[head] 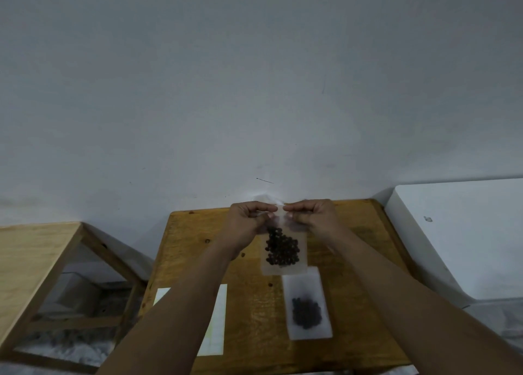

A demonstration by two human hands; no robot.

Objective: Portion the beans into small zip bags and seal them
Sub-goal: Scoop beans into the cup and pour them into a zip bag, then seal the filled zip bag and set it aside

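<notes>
Head view: a small clear zip bag (284, 247) is held up above the far middle of a wooden table (254, 304); its top edge is pinched from both sides, by the left hand (249, 223) at the left end and by the right hand (311, 217) at the right end, with the fingertips of both closed on the plastic and nearly meeting at the middle; the bag hangs upright below the hands, and dark beans (282, 248) are gathered in its lower half; whether the zip strip is pressed shut along its whole length cannot be told. A second bag (307, 304), also holding a dark heap of beans, is laid flat on the table towards the right edge, just nearer than the held one; a pale sheet (218, 318) is laid flat towards the left edge and is partly covered by the left forearm.
</notes>
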